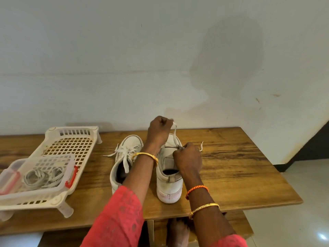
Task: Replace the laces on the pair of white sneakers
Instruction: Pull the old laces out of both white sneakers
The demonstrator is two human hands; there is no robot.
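Note:
Two white sneakers stand side by side on the wooden table point(240, 168), heels toward me. The left sneaker point(122, 163) is laced, with loose ends spread over it. Above the right sneaker point(168, 184), my left hand point(159, 130) is raised and grips a white lace point(175, 134) that runs down to the shoe's eyelets. My right hand point(187, 158) rests on the shoe's right side and pinches the lace near the eyelets. One lace tip point(201, 147) lies on the table to the right of the shoe.
A cream slotted plastic rack point(71, 139) stands at the left of the table. On it sits a clear container point(42, 173) with red clips, holding coiled white laces. A wall rises right behind the table. A bare foot point(178, 230) shows under the front edge.

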